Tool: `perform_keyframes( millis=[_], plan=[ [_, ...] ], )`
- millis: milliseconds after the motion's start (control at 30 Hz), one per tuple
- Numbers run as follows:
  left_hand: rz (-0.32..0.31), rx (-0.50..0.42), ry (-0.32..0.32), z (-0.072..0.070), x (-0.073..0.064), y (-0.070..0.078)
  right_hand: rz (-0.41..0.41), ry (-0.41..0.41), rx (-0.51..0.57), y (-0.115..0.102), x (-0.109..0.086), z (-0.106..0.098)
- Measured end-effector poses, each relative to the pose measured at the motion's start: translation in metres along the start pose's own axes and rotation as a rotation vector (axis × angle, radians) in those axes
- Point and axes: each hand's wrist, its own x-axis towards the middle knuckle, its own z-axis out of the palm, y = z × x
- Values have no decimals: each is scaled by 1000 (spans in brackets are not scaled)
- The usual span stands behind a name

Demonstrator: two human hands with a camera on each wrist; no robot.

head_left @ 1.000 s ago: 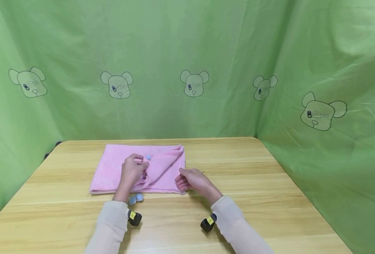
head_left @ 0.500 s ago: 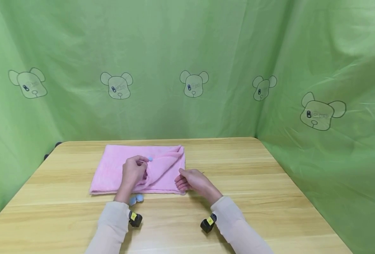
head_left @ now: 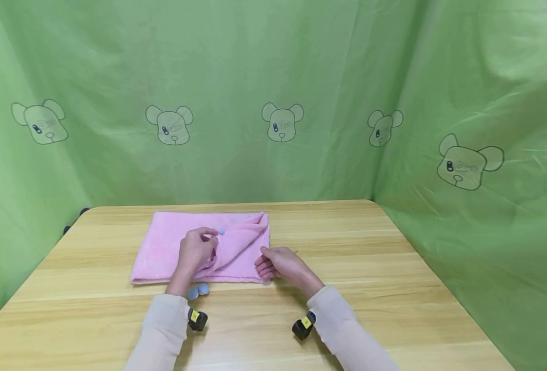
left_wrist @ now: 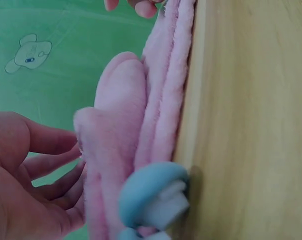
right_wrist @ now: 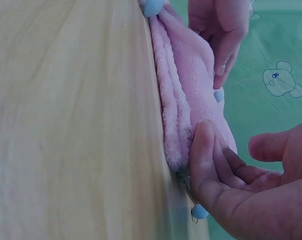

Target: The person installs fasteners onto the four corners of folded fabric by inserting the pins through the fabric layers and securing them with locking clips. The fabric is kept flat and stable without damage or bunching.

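Observation:
A pink plush cloth (head_left: 162, 242) lies folded on the wooden table, its right part drawn into a raised flap (left_wrist: 116, 95). My left hand (head_left: 197, 248) is over the flap, bent fingertips at its raised edge; whether they pinch the fabric I cannot tell. Just past the left index fingertip sits a small blue knob (head_left: 221, 231) on the cloth. At the cloth's right edge rests my right hand (head_left: 285, 264), fingers gently curved against the plush and thumb held apart. Close to those fingers, the right wrist view has a blue ball (right_wrist: 199, 211) beside a thin dark stem.
Two pale blue mushroom-shaped pieces (head_left: 198, 291) lie in front of the cloth near my left wrist; one blue mushroom cap (left_wrist: 153, 192) is close in the left wrist view. Green curtains (head_left: 227, 62) with bear-head drawings stand behind the table (head_left: 347, 288).
The small blue knob has shifted slightly right, away from where it was, and my left index finger has followed it a little. My right hand has stayed in place.

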Motion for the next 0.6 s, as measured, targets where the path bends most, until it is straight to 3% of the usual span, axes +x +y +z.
perform_keyframes(
  millis=[200,300,367,600],
  plan=[
    [64,-3,12,-4,-8,25,0,-5,10,-1,-1,-1],
    [108,-4,-27,-3,-14,38,-5,-6,17,-1,-1,-2],
    [134,19,-73,1,-18,45,-8,-3,17,-2,-1,-2],
    [166,168,-358,26,-33,52,-29,50,-12,-4,-2,-3]
  ],
)
